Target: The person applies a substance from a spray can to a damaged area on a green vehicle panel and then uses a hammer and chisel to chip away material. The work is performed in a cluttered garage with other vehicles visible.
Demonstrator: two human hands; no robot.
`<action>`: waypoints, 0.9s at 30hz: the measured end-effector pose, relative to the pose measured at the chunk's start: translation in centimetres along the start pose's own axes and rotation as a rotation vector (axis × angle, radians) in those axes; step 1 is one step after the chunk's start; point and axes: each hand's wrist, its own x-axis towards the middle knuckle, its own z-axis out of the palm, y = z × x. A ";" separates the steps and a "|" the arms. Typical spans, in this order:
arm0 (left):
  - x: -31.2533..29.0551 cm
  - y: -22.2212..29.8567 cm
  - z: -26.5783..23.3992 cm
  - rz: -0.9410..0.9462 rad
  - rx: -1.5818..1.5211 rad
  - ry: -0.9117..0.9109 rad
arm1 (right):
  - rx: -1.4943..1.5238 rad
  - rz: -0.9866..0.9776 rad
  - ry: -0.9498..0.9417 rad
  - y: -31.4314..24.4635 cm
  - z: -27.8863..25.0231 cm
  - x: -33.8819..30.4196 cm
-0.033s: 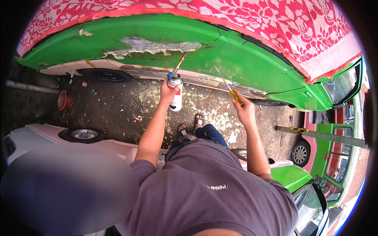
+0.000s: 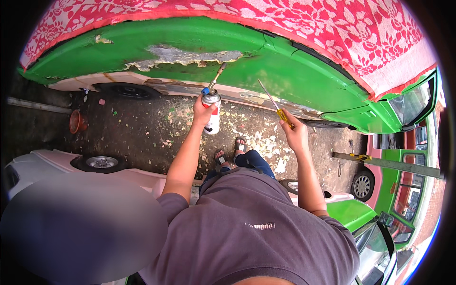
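Note:
My left hand [image 2: 202, 113] grips a blowtorch [image 2: 213, 122], a brass burner tube with a blue knob on a white and red gas can. Its nozzle points at the green car side [image 2: 266, 57], close to the right end of a ragged grey patch [image 2: 173, 55] where paint is gone. Whether a flame burns I cannot tell. A screwdriver [image 2: 284, 117] with a yellow handle sits in my closed right hand [image 2: 297, 134]. Its long shaft slants up and left toward the green panel; contact between tip and panel is unclear.
A red and white patterned cloth [image 2: 304, 23] covers the car's upper part. Paint flakes [image 2: 266, 142] litter the ground. Another car [image 2: 137, 173] stands close behind me. An orange-brown pot [image 2: 77, 121] lies at left; a post [image 2: 394, 165] and a green and pink vehicle [image 2: 384, 190] are at right.

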 end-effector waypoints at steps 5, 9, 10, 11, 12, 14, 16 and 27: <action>0.3 -0.3 -0.3 0.017 -0.003 0.003 | 0.006 -0.009 -0.005 0.1 0.1 0.5; 0.8 -0.8 -0.6 0.025 -0.016 0.003 | 0.006 -0.028 -0.003 -0.2 0.1 1.2; 0.8 -0.6 -0.4 0.019 -0.014 0.003 | 0.011 -0.028 -0.002 -0.1 0.1 1.2; 0.7 -0.6 -0.4 0.023 0.013 -0.004 | 0.011 -0.030 0.000 -0.1 0.1 1.2; 0.7 -0.5 -0.3 0.027 0.040 -0.011 | 0.010 -0.031 0.002 -0.1 0.0 1.2; 0.7 -0.5 0.0 0.030 0.067 -0.017 | 0.007 -0.032 0.007 -0.2 -0.1 1.2; 0.7 -0.6 0.5 0.029 0.068 -0.017 | 0.003 -0.032 0.011 -0.4 -0.4 1.2; 0.6 0.3 2.3 0.035 0.060 -0.055 | 0.001 0.011 0.025 0.0 -1.1 0.8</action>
